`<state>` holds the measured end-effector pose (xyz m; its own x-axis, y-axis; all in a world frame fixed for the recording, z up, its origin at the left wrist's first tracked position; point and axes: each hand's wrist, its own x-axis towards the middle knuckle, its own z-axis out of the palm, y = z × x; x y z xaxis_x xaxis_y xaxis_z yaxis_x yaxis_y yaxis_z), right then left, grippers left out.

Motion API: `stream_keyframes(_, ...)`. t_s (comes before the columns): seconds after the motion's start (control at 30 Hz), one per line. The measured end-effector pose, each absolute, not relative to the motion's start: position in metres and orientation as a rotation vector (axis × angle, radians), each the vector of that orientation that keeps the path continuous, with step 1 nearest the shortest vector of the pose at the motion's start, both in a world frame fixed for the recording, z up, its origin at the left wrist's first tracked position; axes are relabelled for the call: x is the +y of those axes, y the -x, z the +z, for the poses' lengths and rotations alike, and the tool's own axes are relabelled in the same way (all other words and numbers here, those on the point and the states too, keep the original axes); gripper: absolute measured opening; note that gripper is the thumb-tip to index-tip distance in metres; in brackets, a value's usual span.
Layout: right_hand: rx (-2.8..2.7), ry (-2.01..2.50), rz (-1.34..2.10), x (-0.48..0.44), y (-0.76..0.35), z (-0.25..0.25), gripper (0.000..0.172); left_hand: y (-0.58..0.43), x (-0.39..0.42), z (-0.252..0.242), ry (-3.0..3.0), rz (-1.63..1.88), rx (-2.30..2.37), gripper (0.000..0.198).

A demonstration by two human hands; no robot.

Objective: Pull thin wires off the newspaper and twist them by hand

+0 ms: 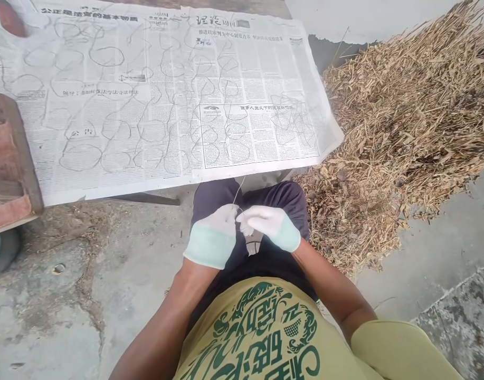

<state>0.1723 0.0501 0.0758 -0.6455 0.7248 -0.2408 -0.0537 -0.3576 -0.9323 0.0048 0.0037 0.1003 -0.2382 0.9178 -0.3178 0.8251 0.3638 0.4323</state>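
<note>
A thin, wiry strand [239, 191] runs up from between my two hands over my lap; I cannot tell whether it is a stem or a wire. My left hand [215, 230], in a white glove with a mint cuff, pinches it near the thumb and fingertips. The fingers of my right hand [270, 224], gloved the same way, are closed on the curled lower part of the strand. In front of me, newspaper sheets [261, 68] bear many similar thin strands bent into loops [81, 157]. A tangled bunch of strands [293, 126] lies on the right sheet.
At the left stands a wooden stool or bench [18, 153], with a dark round container [2, 250] below it. A blurred red object [12, 18] lies at the papers' far left. To the right, a heap of dry stalks [416, 105] covers the concrete floor [146, 258].
</note>
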Motion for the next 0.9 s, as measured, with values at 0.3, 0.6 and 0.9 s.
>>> stream_keyframes(0.3, -1.415, 0.751, 1.874, 0.051, -0.170, 0.075, 0.008, -0.011, 0.006, 0.114, -1.810, -0.030, 1.956, 0.034)
stream_keyframes(0.6, -1.354, 0.942, 1.885, 0.047, -0.168, 0.066, 0.012, -0.014, 0.005, 0.116, -1.844, -0.153, 1.956, 0.031)
stream_keyframes(0.9, -1.245, 1.164, 1.896, 0.048, -0.169, 0.066, 0.012, -0.014, -0.003, 0.095, -1.640, 0.146, 2.117, 0.038)
